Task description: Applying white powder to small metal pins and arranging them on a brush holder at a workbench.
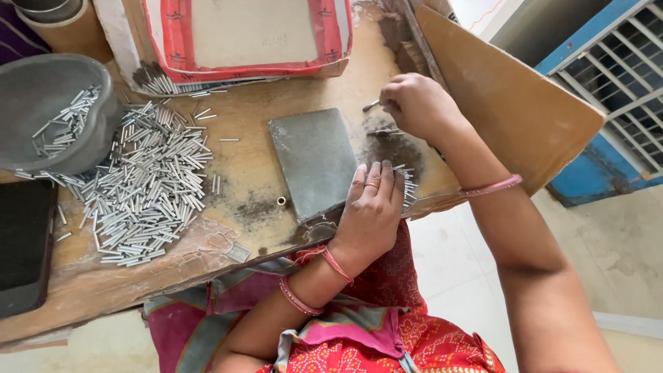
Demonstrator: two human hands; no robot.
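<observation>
A flat box (248,34) with a red border and pale middle lay at the top of the wooden board (255,166), its upper edge cut off; any print on it was too faint to make out. A brown cardboard sheet (511,103) leaned at the right. The left hand (373,207) rested palm down, fingers pressed together, on the right edge of a grey slab (314,159) and on a few tubes (407,186) half hidden beneath it. The right hand (414,103) pinched one small tube (371,106) between thumb and fingertips above dark dust. A heap of metal tubes (152,186) lay at the left, beside a grey bowl (41,103) holding more. A dark tray (24,242) was cut off at the left edge.
</observation>
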